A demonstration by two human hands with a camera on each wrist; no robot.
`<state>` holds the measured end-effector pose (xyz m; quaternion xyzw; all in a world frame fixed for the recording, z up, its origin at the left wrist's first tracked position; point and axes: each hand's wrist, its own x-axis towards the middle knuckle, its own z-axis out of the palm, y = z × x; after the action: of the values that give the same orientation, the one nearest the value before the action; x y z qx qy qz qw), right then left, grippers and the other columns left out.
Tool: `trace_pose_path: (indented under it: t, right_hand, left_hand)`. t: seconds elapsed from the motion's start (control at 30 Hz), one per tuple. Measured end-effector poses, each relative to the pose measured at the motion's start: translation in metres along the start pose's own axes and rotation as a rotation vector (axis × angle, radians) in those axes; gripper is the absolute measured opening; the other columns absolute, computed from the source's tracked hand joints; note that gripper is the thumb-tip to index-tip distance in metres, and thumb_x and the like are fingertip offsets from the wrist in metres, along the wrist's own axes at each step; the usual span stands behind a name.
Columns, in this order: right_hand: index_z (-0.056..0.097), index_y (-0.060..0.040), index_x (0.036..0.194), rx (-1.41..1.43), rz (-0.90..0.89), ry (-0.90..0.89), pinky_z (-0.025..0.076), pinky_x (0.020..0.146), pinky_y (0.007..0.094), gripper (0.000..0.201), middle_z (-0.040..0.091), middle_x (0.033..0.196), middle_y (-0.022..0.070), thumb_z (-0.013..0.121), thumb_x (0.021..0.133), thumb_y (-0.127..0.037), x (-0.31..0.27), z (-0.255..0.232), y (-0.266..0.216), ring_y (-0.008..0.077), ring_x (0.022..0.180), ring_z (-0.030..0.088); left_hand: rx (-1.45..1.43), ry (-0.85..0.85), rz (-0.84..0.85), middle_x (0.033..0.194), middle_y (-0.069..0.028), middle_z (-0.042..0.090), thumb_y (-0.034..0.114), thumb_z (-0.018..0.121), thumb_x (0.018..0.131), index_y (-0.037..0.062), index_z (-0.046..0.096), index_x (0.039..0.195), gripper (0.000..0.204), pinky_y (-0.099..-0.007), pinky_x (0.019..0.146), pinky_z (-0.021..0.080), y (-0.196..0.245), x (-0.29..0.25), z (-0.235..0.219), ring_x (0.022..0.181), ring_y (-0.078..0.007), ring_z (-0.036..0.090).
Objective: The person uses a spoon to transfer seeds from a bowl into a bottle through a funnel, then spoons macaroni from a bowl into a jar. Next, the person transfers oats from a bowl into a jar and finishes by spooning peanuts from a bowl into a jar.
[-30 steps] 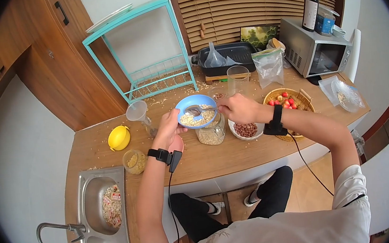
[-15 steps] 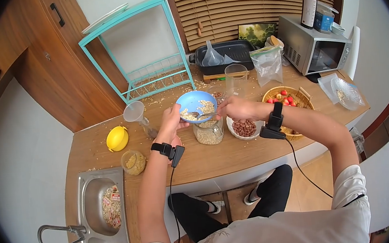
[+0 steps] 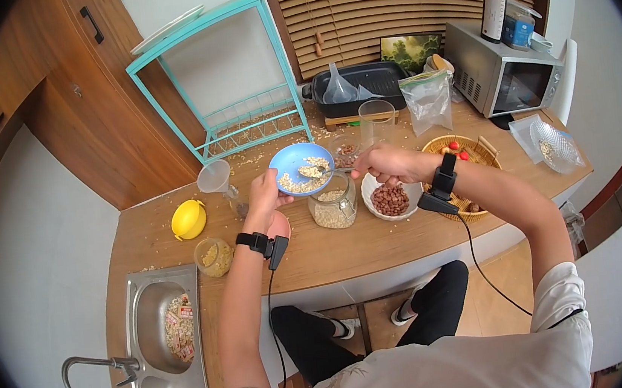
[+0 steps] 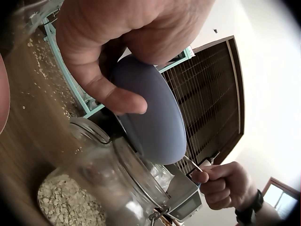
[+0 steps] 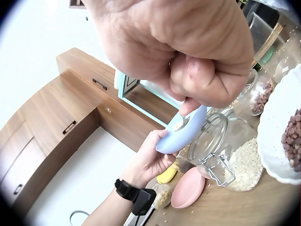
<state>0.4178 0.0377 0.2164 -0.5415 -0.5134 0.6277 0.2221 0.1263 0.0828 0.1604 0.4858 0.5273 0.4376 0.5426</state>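
Note:
A blue bowl (image 3: pixel 294 158) with oat flakes in it is held at its left rim by my left hand (image 3: pixel 264 194). In the left wrist view the fingers of the left hand (image 4: pixel 117 42) curl round the outside of the blue bowl (image 4: pixel 150 113). My right hand (image 3: pixel 386 165) pinches the handle of a metal spoon (image 3: pixel 333 170), whose head carries flakes over the bowl. Just below and to the right of the bowl stands an open glass jar (image 3: pixel 334 208), partly filled with flakes. The right wrist view shows the right hand (image 5: pixel 188 56) closed round the spoon's handle.
Right of the jar are a white bowl of brown nuts (image 3: pixel 390 201) and a wicker basket (image 3: pixel 490 154). To the left are a pink bowl (image 3: pixel 279 226), a funnel (image 3: pixel 214 177), a yellow bowl (image 3: pixel 189 220) and a small jar (image 3: pixel 214 258). A clear cylinder (image 3: pixel 377 123) stands behind.
The blue bowl and left hand have shifted left, uncovering more of the jar. The spoon has risen from the flakes with a heap on it, and the right hand has moved slightly.

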Motion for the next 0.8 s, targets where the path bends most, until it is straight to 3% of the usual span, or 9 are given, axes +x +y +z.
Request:
trace_pose_path:
  t: [0.4, 0.5, 0.8]
  right_hand:
    - [0.062, -0.0052, 0.098, 0.043, -0.004, -0.021, 0.019, 0.04, 0.025, 0.014, 0.031, 0.064, -0.0061, 0.054, 0.095, -0.016, -0.014, -0.013, 0.01, 0.0053, 0.046, 0.024]
    - [0.061, -0.0032, 0.102, 0.049, -0.003, -0.005, 0.016, 0.04, 0.0247, 0.018, 0.026, 0.061, -0.0081, 0.05, 0.099, -0.016, -0.02, -0.014, 0.013, 0.0049, 0.045, 0.021]
    - [0.064, -0.0028, 0.102, 0.028, 0.0, 0.028, 0.017, 0.042, 0.0272, 0.017, 0.032, 0.063, -0.0047, 0.054, 0.095, -0.014, -0.019, -0.019, 0.029, 0.0063, 0.046, 0.024]
  left_hand:
    - [-0.036, 0.072, 0.029, 0.088, -0.0104, 0.066, 0.029, 0.045, 0.1, -0.0049, 0.062, 0.105, 0.038, -0.0301, 0.055, 0.055, -0.008, 0.002, -0.014, 0.068, -0.0158, 0.063]
    - [-0.057, 0.098, 0.032, 0.088, -0.0107, 0.066, 0.029, 0.045, 0.1, -0.0051, 0.062, 0.104, 0.038, -0.0296, 0.053, 0.055, -0.011, 0.003, -0.017, 0.066, -0.0158, 0.062]
    - [-0.08, 0.151, 0.062, 0.085, -0.0108, 0.064, 0.028, 0.045, 0.1, -0.0039, 0.06, 0.102, 0.036, -0.0292, 0.052, 0.055, -0.012, 0.005, -0.023, 0.064, -0.017, 0.062]
